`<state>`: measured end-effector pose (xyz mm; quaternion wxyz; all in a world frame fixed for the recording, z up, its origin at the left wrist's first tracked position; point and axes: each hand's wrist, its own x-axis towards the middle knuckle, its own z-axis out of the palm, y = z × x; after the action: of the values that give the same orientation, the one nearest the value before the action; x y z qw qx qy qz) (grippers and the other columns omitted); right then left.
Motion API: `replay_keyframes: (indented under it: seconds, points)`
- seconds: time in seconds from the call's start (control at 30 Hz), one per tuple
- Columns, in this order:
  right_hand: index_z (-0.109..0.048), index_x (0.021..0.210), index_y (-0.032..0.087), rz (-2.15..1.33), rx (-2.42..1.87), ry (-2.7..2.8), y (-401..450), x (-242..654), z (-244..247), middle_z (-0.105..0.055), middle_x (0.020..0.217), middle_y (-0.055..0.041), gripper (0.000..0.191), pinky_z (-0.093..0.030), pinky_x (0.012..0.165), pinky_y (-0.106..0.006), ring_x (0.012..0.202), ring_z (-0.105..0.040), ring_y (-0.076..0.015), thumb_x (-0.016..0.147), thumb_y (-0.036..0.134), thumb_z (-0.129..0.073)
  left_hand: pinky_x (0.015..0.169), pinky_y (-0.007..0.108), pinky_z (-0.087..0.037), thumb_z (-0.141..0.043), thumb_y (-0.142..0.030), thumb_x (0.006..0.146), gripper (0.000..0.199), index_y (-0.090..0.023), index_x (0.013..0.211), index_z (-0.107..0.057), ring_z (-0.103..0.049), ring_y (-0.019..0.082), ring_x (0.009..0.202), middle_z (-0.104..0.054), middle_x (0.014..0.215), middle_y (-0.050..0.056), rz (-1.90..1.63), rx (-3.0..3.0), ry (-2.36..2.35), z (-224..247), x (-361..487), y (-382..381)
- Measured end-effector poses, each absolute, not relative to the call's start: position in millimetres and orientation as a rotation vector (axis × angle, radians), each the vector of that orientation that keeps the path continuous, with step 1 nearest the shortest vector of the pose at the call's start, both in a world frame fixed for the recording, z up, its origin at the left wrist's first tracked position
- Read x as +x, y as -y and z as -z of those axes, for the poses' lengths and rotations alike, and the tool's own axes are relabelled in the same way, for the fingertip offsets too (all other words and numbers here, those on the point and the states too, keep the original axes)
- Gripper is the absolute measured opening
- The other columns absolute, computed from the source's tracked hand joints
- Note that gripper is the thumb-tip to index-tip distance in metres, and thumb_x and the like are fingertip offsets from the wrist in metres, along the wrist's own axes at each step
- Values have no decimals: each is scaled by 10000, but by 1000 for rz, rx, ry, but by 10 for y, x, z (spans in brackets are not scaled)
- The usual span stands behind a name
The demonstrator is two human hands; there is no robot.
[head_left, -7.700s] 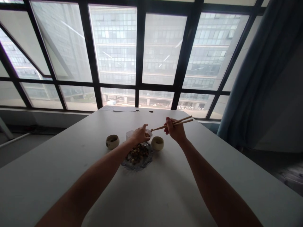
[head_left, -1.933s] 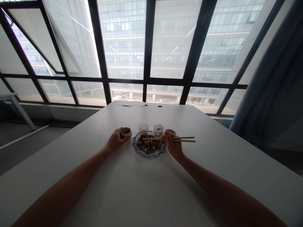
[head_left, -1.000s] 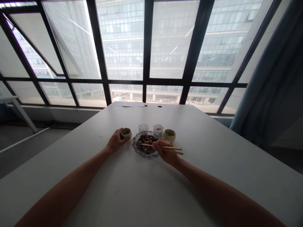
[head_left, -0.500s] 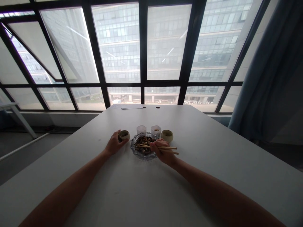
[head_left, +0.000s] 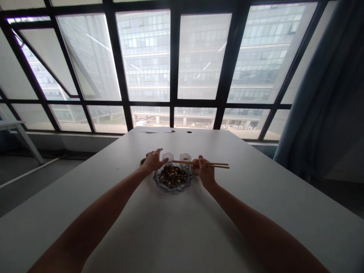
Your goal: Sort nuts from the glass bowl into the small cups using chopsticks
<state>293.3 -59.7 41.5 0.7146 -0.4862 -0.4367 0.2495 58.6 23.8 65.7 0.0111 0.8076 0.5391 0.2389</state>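
Observation:
My right hand [head_left: 205, 170] grips a pair of wooden chopsticks [head_left: 217, 165], their tips pointing left over the small clear cups. Behind that hand, a pale round cup [head_left: 195, 170] is mostly hidden. My left hand [head_left: 153, 161] has its fingers apart and holds nothing, beside the left clear cup [head_left: 168, 156]; whether it touches that cup I cannot tell. Partly covered by the left hand is another round cup [head_left: 142, 162]. Between my hands stands a scalloped glass bowl [head_left: 173, 189] with a dark mix of nuts or seeds [head_left: 173, 176]. The right clear cup [head_left: 185, 156] has a few bits in it.
Everything stands on a long white table [head_left: 159, 235]. Papers [head_left: 153, 129] and a dark round spot [head_left: 189, 132] are at its far end, before large windows. A blue curtain [head_left: 307, 98] hangs at right; another white table [head_left: 25, 140] is at left.
My left hand has let go of the left round cup and moved right toward the clear cup. My right hand has lifted the chopsticks out of the bowl and moved slightly right.

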Motion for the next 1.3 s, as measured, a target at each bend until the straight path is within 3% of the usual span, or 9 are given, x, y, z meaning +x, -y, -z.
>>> replay_keyframes:
  seconds: [0.2, 0.37, 0.53, 0.83, 0.97, 1.1, 1.3]
  points:
    - [-664, 670, 188, -441, -1050, 986, 657, 3009, -551, -680, 517, -63, 609, -519, 538, -319, 500, -660, -211, 811, 768, -545, 1052, 495, -400, -596, -528, 865, 722, -138, 1439, -398, -608, 365, 1240, -662, 1296, 214, -470, 2398, -1791, -693, 804, -434]
    - [-649, 683, 183, -361, -1067, 990, 691, 3050, -611, -683, 521, -69, 615, -526, 535, -325, 505, -670, -216, 834, 765, -521, 929, 408, -520, -756, -420, 744, 763, -154, 1390, -449, -673, 328, 1120, -699, 1217, 176, -777, 2416, -1651, -638, 770, -477]
    - [-649, 696, 184, -283, -1037, 1102, 744, 3035, -629, -694, 554, -66, 584, -532, 553, -320, 526, -671, -204, 880, 720, -508, 1004, 450, -513, -755, -233, 724, 708, -161, 1369, -472, -631, 323, 1169, -668, 1263, 151, -1178, 2684, -1313, -570, 729, -434]
    - [-693, 790, 201, -216, -974, 1436, 719, 2966, -501, -730, 710, -57, 420, -521, 611, -317, 624, -654, -190, 932, 571, -554, 1015, 474, -530, -769, -304, 767, 697, -185, 1382, -463, -639, 311, 1182, -652, 1293, 144, -1314, 2749, -1046, -502, 775, -357]
    - [-689, 778, 200, -242, -988, 1443, 690, 2982, -491, -720, 709, -57, 444, -531, 629, -320, 654, -660, -196, 926, 595, -546, 1028, 456, -523, -765, -325, 774, 655, -168, 1350, -493, -636, 309, 1198, -653, 1298, 160, -1292, 2716, -1087, -487, 784, -365]
    - [-665, 696, 189, -400, -989, 1310, 715, 3026, -611, -672, 558, -56, 585, -512, 536, -296, 533, -642, -184, 909, 701, -479, 968, 429, -546, -767, -333, 764, 633, -126, 1313, -531, -671, 316, 1130, -687, 1229, 179, -1096, 2610, -1321, -510, 768, -426]
    - [-578, 488, 190, -667, -1044, 1416, 773, 3087, -817, -485, 326, -6, 684, -341, 333, -220, 297, -447, -108, 802, 795, -525, 874, 369, -560, -694, -442, 837, 587, -100, 1298, -573, -712, 310, 1040, -734, 1117, 186, -699, 2481, -1570, -596, 707, -456]
